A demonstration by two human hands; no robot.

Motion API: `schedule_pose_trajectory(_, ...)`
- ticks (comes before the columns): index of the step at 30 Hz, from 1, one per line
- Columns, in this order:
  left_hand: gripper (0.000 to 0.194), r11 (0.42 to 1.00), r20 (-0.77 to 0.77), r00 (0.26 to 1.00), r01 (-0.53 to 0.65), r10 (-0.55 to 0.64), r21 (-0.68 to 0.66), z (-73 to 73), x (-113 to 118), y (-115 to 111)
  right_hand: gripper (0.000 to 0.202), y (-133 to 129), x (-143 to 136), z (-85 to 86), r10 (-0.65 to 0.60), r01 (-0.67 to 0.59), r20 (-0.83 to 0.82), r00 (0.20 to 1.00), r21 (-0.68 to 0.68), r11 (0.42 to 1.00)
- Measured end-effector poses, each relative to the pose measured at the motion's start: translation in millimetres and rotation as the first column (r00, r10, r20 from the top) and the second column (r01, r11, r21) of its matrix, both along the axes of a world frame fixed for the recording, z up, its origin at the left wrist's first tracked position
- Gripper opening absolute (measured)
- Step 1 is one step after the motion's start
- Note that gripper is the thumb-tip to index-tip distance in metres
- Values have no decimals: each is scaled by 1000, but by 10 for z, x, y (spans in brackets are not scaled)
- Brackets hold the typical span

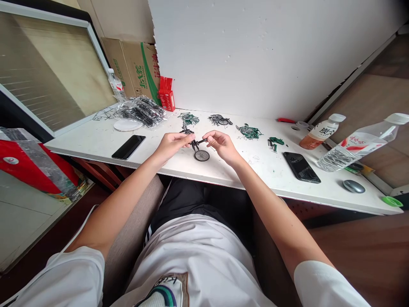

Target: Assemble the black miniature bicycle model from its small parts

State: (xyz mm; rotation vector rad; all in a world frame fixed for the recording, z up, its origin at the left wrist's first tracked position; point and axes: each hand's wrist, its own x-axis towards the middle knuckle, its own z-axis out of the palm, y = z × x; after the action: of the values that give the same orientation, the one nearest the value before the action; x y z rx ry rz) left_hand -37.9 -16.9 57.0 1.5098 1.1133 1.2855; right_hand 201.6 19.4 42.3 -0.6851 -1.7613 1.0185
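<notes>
Over the tabletop (228,170), near its front edge, my left hand (176,145) pinched a toy bicycle (195,146), my right hand (222,146) a dark part (202,141). Fitting seemed underway, calling for careful alignment.

Plastic-looking model bicycle (194,145), glossy phone (128,147), matt cardboard box (132,64)

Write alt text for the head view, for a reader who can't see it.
A person's left hand holds a small black model bicycle at a white table while the right hand pinches a slim dark part beside its frame. Green parts and black parts lie in clusters behind, with a phone on either side and two bottles at the right.
</notes>
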Motion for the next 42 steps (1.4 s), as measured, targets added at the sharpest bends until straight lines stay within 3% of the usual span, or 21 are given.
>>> schedule_pose_trajectory(6, 61, 1000, -20, 1000, -20, 20, 14, 1, -5, 3, 58, 21, 42, -53, -32, 25, 100, 994, 71, 997)
schedule_pose_trajectory(16, 65, 996, -28, 997, -74, 75, 41, 3, -4, -1, 56, 54, 79, -52, -158, 80, 215, 964, 332, 940)
schedule_pose_trajectory(28, 63, 997, -47, 997, -58, 60, 43, -14, -13, 15, 56, 69, 35, -102, -137, 78, 219, 966, 259, 963)
schedule_pose_trajectory(42, 63, 999, -39, 998, -45, 46, 14, 10, -5, -15, 57, 10, 16, -26, -159, 106, 279, 947, 196, 975)
